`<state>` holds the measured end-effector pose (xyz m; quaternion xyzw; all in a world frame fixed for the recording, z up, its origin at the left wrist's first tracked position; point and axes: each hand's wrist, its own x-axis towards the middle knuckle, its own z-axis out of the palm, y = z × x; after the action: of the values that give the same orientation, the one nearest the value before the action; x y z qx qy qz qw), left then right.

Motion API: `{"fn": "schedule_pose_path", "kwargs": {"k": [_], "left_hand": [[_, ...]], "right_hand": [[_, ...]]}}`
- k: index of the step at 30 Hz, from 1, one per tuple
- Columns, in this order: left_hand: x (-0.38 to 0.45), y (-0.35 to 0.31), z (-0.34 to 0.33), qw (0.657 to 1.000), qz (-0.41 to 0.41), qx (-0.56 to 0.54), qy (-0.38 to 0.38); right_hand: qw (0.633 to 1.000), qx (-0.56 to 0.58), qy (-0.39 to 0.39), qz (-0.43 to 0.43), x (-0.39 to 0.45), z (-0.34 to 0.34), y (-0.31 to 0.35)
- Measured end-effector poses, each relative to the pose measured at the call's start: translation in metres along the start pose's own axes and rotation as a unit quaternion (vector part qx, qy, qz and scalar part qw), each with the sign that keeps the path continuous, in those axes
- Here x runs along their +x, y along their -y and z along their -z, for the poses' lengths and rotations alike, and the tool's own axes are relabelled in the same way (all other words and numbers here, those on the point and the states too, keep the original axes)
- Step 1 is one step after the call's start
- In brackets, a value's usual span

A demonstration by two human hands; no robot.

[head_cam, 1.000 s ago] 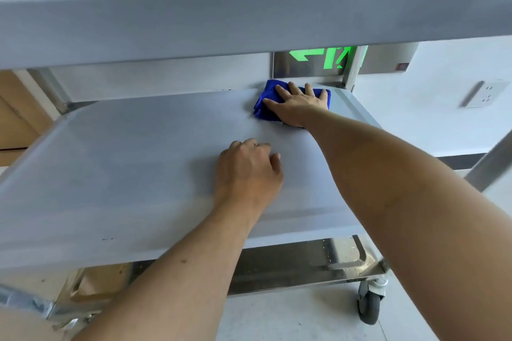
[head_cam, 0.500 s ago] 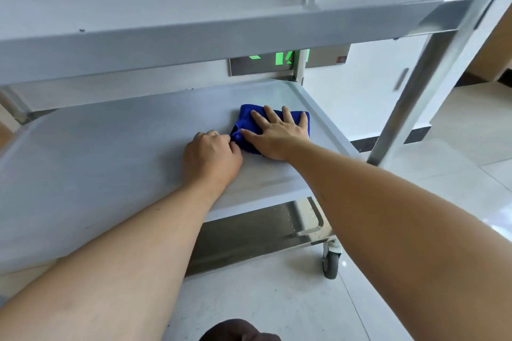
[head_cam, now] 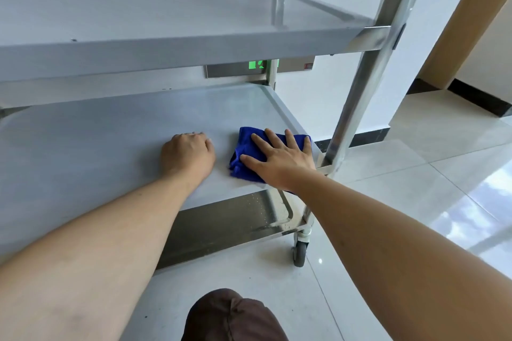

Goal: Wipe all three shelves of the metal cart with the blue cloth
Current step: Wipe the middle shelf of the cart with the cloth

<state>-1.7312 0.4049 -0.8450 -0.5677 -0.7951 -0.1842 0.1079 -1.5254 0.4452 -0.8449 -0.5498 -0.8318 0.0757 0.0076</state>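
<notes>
The blue cloth (head_cam: 243,155) is seen bunched on the middle shelf (head_cam: 97,141) of the metal cart (head_cam: 368,97), near that shelf's front right corner. It is pressed flat under the right hand (head_cam: 279,159), whose fingers (head_cam: 273,137) are spread wide over the fabric, palm down; nothing is pinched. The left hand (head_cam: 187,153) is rested on the bare shelf just left of the cloth, apart from it, with its fingers curled under into a loose fist. The top shelf (head_cam: 166,22) is seen above the cloth, and the bottom shelf (head_cam: 221,224) below it, speckled with small marks. A caster wheel (head_cam: 300,255) is set on the tiled floor (head_cam: 415,174) below the cloth's corner. A brown-clad knee (head_cam: 232,315) is seen nearer than the cloth, at the lower edge of the view.
</notes>
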Motion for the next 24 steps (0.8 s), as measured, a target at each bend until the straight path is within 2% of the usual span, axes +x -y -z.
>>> {"fn": "schedule_pose_path", "kwargs": {"k": [8, 24], "left_hand": [[0.006, 0.003, -0.008, 1.000, -0.025, 0.003, -0.010], [0.009, 0.003, -0.012, 0.998, -0.034, 0.037, -0.032]], "right_hand": [[0.999, -0.017, -0.017, -0.022, 0.044, 0.003, -0.006], [0.995, -0.013, -0.047, -0.091, 0.215, 0.021, -0.003]]}}
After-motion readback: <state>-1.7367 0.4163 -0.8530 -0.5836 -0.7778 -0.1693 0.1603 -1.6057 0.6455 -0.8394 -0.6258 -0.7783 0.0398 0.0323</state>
